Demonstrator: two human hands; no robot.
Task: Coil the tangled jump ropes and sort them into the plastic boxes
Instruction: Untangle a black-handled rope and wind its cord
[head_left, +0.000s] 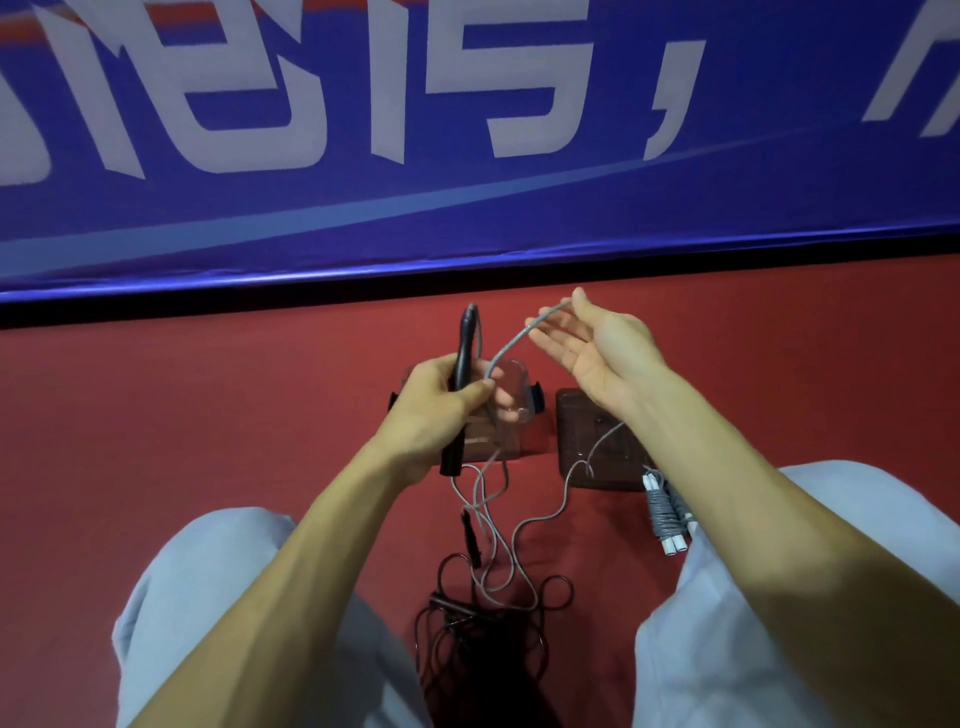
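**Halfway through the rope sorting: grey one was in hand**

So I was standing right there while the person sat on the red floor (208, 415) working through the ropes. The left hand (441, 410) was wrapped tight round a black handle (464, 338), held upright, with the thumb pressing the grey cord (511, 343) against it. The right hand (587, 348) was palm-up, fingers straight and loose, the cord just lying across them, not pinched as far as I could see.

From there the cord trailed down to the floor between the knees, looping over a black rope tangle (467, 623) and past a second black handle (471, 535). One grey rope with white handles (662, 512) lay bundled beside the right knee, not in a box. The clear plastic box (519, 389) sat just behind the left hand, a darker box (576, 415) next to it (couldn't tell what was inside either).

My read: this was the start of a wrap. The next move would need the right hand to close on the cord and wind it, keeping the slack free of the black tangle.
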